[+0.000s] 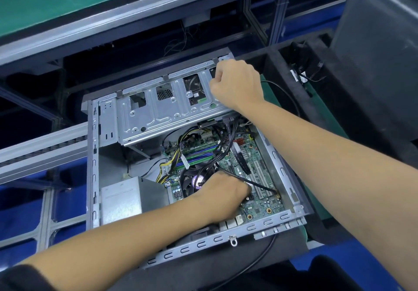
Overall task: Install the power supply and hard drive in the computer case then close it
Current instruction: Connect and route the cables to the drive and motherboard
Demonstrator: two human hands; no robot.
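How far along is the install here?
Done: power supply sits in the case corner. In hand: the right hand grips the drive cage edge, while the left hand holds a cable over the motherboard. Left: closing the open case.

We see even, cool overhead light, fairly bright. Computer case (194, 155) centre sharp; its metal drive cage (158, 114) shows soft sheen, no harsh glare. We note faint shadows inside case. Behind case, under green tabletop (67, 1), deep dark. Away from case, frame edges bend, soften; slight overall blur.
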